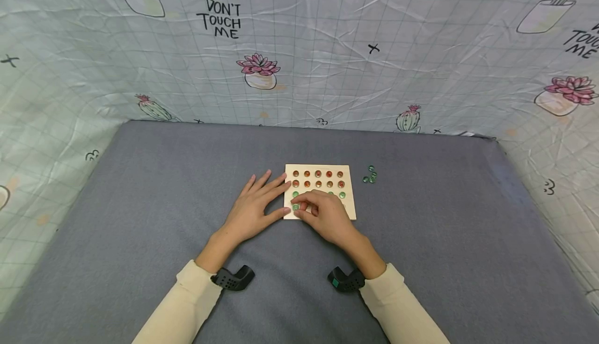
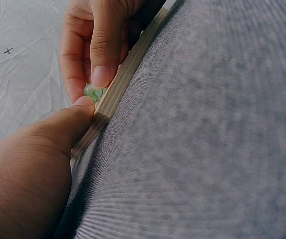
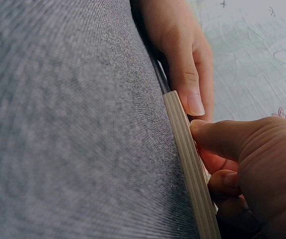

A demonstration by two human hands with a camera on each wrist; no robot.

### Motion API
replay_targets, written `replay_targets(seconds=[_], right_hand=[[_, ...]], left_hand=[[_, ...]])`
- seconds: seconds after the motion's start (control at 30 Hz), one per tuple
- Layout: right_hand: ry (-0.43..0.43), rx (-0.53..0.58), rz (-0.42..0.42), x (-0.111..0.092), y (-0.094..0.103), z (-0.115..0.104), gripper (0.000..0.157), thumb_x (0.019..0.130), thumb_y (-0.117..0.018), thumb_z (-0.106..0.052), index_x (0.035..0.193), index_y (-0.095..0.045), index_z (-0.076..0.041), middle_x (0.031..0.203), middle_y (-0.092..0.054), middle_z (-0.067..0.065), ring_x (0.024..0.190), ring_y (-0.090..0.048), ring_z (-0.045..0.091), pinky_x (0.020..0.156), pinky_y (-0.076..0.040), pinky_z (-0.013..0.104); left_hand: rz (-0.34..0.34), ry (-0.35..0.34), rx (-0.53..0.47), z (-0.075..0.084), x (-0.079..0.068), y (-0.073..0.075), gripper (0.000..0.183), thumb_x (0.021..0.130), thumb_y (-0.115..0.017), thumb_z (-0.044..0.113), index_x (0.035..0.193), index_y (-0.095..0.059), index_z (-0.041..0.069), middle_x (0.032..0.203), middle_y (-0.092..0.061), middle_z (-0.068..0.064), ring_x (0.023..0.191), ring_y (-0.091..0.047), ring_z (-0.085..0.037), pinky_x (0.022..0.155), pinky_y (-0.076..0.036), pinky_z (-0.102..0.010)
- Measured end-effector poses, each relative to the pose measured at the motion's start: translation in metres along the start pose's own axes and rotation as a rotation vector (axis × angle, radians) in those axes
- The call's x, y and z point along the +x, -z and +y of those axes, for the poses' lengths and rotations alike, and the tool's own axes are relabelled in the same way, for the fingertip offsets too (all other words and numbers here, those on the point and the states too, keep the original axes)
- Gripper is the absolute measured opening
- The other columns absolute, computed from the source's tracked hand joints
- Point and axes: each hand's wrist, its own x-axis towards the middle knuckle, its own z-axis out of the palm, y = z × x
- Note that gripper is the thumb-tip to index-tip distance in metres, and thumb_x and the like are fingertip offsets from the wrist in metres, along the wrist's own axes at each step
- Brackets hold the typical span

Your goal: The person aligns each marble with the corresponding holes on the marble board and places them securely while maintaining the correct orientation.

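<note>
Centrally, the right hand (image 1: 324, 215) pinches a green marble (image 1: 296, 207) at the near-left corner of a wooden board (image 1: 324, 179); the splayed left hand (image 1: 255, 208) touches the board. Likely light, hard, slippery: best held by its sides.

Wears a pale cream left sleeve (image 1: 180, 302) and a matching right sleeve (image 1: 403, 307), both long, plain and loosely cut, finished with broad cuffs (image 1: 381, 280) just behind the wrists. Bears at the left wrist a black wrist device (image 1: 234, 278), angular, bent like an elbow and pitted with small holes. Carries at the right wrist a similar black unit (image 1: 347, 280), likewise bent, marked near its inner end with a small green square (image 1: 335, 282).
</note>
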Motion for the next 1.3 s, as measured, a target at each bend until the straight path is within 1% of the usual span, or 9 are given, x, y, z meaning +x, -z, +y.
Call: replay_targets(seconds=[0.2,0.7,1.0,1.13,1.3], right_hand=[[0.0,0.004,0.001,-0.0012,-0.0006,0.0013,0.019,0.084,-0.075,-0.015,0.104,-0.073,-0.014,0.076,-0.059,-0.011,0.053,-0.04,0.002,0.048,-0.037,0.025],[0.007,0.016,-0.003,-0.0019,-0.0008,0.0018,0.023,0.084,-0.076,-0.015,0.106,-0.072,-0.013,0.078,-0.06,-0.01,0.054,-0.04,0.002,0.049,-0.038,0.024],[0.008,0.029,-0.001,-0.0019,-0.001,0.0026,0.022,0.084,-0.076,-0.014,0.106,-0.072,-0.012,0.077,-0.06,-0.01,0.054,-0.041,0.003,0.048,-0.038,0.024],[0.01,0.06,0.001,-0.0012,0.0014,0.002,0.022,0.084,-0.076,-0.013,0.105,-0.072,-0.012,0.078,-0.061,-0.009,0.054,-0.043,0.003,0.048,-0.039,0.023],[0.019,0.086,0.03,-0.0002,0.0083,0.0028,0.02,0.085,-0.074,-0.012,0.105,-0.072,-0.01,0.079,-0.061,-0.007,0.056,-0.045,0.004,0.05,-0.04,0.023]], left_hand=[[-0.001,0.001,0.005,-0.0004,-0.0009,-0.0019,0.06,0.091,-0.061,0.045,0.144,-0.048,0.02,0.15,-0.038,0.0,0.141,-0.024,-0.028,0.115,-0.009,-0.05],[0.011,-0.002,0.001,0.0005,-0.002,-0.0029,0.059,0.091,-0.062,0.044,0.143,-0.049,0.018,0.149,-0.039,-0.001,0.141,-0.025,-0.029,0.115,-0.009,-0.051],[0.006,-0.003,0.0,0.0006,-0.0018,-0.0027,0.059,0.091,-0.062,0.045,0.143,-0.049,0.018,0.149,-0.039,-0.001,0.141,-0.024,-0.029,0.115,-0.009,-0.051],[0.006,-0.006,0.002,0.0005,-0.0018,-0.0021,0.06,0.091,-0.062,0.045,0.143,-0.048,0.019,0.15,-0.038,-0.001,0.141,-0.024,-0.029,0.115,-0.009,-0.051],[0.009,-0.005,0.004,0.0004,-0.0015,-0.0023,0.061,0.091,-0.061,0.047,0.143,-0.048,0.019,0.149,-0.039,-0.001,0.141,-0.024,-0.031,0.114,-0.01,-0.052]])
